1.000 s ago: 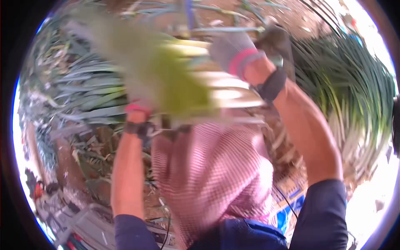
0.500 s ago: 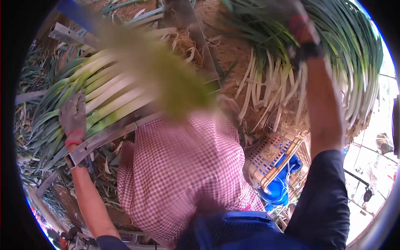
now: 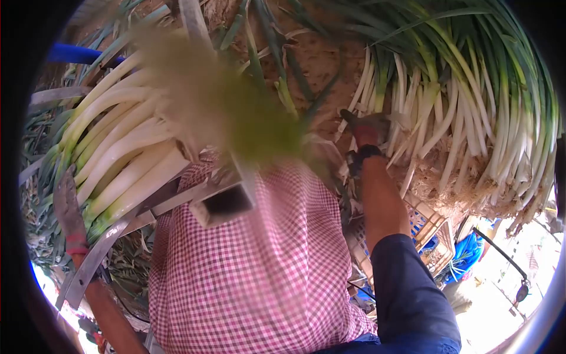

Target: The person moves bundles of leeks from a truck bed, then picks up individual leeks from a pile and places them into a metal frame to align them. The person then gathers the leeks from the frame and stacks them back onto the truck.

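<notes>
My left hand (image 3: 71,209), in a grey glove with a red cuff, lies flat along the edge of a row of trimmed leeks (image 3: 127,127) on a metal-framed rack (image 3: 138,215). The white ends of these leeks point right. On the other side, my right hand (image 3: 367,127), also gloved, is at the lower left end of a big heap of long leeks (image 3: 466,112). Its thumb and fingers are apart, close to the white stalks, and no stalk shows in its grip. A blurred green-brown smear hides the middle of the view.
A pink checked cloth (image 3: 253,277) covers my lap. An open-ended metal tube (image 3: 221,206) juts out above it. Beyond my right forearm are a plastic crate (image 3: 427,227) and a blue bag (image 3: 466,256). Loose green leaves (image 3: 286,88) lie on the brown surface ahead.
My right hand has come down and left from the leaves to the white stalks. My left hand has shifted left and down in view. The view has moved, and the tube end now shows.
</notes>
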{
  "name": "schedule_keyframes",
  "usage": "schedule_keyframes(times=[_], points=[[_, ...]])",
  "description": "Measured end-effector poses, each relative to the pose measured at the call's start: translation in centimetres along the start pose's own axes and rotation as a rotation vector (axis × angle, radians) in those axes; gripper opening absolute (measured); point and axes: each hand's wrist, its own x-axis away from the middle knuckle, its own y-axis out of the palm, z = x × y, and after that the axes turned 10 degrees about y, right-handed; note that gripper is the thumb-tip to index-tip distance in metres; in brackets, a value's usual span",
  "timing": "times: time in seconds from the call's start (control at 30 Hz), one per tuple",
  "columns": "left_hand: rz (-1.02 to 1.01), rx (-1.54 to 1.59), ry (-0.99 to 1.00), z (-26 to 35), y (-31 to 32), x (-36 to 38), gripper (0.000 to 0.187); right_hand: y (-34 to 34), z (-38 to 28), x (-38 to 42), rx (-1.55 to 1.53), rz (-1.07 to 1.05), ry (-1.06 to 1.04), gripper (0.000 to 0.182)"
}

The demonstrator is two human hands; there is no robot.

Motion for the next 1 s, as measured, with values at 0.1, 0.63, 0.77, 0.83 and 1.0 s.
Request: schedule_keyframes(times=[0.1, 0.63, 0.77, 0.83, 1.0], points=[[0.035, 0.067, -0.099, 0.1, 0.2, 0.1, 0.040, -1.4, -2.1, 2.2, 0.141, 0.050, 0.083, 0.117], [0.047, 0.037, -0.076, -1.2, 0.4, 0.2, 0.041, 3.5, 2.0, -1.6, -0.144, 0.026, -0.104, 0.122], [0.061, 0.054, -0.059, 0.2, 0.4, 0.0, 0.041, 3.6, 3.1, -3.2, -0.105, -0.004, -0.152, 0.121], [0.066, 0.067, -0.060, 0.2, 0.4, 0.0, 0.041, 3.0, 3.2, -3.5, -0.054, -0.026, -0.154, 0.121], [0.052, 0.057, -0.052, -0.7, 0.4, -0.2, 0.041, 2.8, 1.4, -2.3, 0.017, -0.020, -0.104, 0.119]])
